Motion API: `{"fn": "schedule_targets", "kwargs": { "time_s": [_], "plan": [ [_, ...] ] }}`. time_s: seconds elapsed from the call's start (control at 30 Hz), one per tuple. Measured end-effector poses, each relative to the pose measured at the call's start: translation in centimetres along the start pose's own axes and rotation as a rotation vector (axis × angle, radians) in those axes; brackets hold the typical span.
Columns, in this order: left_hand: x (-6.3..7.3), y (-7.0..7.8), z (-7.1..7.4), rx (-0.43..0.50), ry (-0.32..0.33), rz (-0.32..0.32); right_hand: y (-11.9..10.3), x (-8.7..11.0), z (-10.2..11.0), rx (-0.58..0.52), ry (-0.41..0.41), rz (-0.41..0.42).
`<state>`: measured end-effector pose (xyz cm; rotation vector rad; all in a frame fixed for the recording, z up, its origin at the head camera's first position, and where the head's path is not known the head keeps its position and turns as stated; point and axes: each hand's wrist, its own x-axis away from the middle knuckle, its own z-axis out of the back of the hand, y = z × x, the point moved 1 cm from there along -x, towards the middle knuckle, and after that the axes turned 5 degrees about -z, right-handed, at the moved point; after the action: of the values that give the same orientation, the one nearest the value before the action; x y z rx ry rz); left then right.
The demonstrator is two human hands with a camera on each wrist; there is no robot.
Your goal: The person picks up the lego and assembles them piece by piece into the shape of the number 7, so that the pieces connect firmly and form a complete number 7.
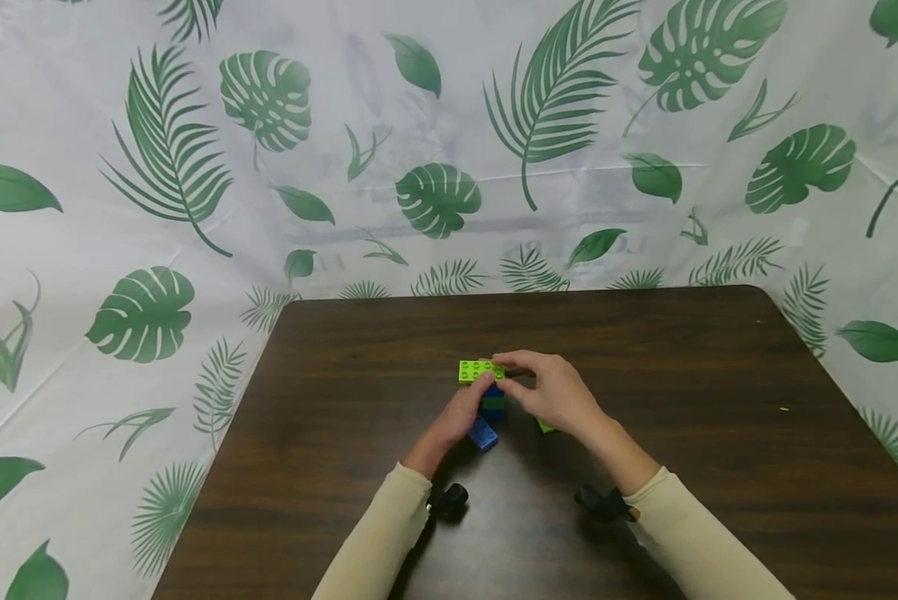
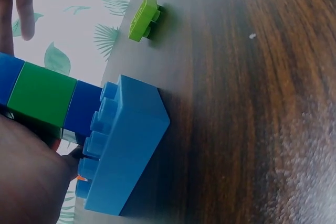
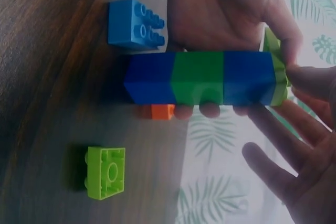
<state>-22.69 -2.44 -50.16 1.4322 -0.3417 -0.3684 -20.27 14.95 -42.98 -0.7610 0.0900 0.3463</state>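
Note:
A tower of a green block between two blue blocks (image 3: 198, 78) stands upright, topped by a long, flat lime-green studded brick (image 1: 473, 372) that juts out to the left. My left hand (image 1: 460, 412) wraps around the tower from the left, its thumb up at the lime brick and several fingertips showing on the far side in the right wrist view. With thumb and forefinger, my right hand (image 1: 561, 392) pinches the right end of the lime brick; its other fingers (image 3: 268, 174) are spread. Just below my left hand lies a light blue studded brick (image 2: 131, 145).
A small lime-green brick (image 3: 105, 171) lies on its side on the dark wood table (image 1: 644, 350), partly under my right hand in the head view. Behind the tower, an orange block (image 3: 163, 111) shows. A leaf-patterned curtain (image 1: 441, 125) hangs beyond the table.

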Motion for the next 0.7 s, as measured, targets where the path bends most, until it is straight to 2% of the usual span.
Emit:
{"fn": "schedule_targets", "kwargs": {
  "time_s": [0.23, 0.37, 0.43, 0.5, 0.6, 0.7],
  "plan": [
    [-0.3, -0.2, 0.0, 0.031, -0.015, -0.019, 0.6, 0.4, 0.4, -0.001, 0.007, -0.009],
    [-0.3, -0.1, 0.0, 0.099, -0.046, -0.081, 1.4, 0.6, 0.6, 0.036, 0.027, -0.078],
    [-0.3, 0.0, 0.1, 0.123, -0.062, -0.103, 2.1, 0.8, 0.7, 0.081, -0.021, -0.136],
    [-0.2, 0.0, 0.1, 0.141, -0.076, -0.112, 3.0, 1.0, 0.6, 0.152, -0.120, -0.186],
    [-0.1, -0.1, 0.3, 0.148, -0.089, -0.102, 4.4, 1.5, 0.2, 0.261, -0.278, -0.223],
    [0.0, -0.1, 0.4, 0.142, -0.089, -0.108, 5.5, 2.0, -0.4, 0.322, -0.363, -0.249]
  ]
}}
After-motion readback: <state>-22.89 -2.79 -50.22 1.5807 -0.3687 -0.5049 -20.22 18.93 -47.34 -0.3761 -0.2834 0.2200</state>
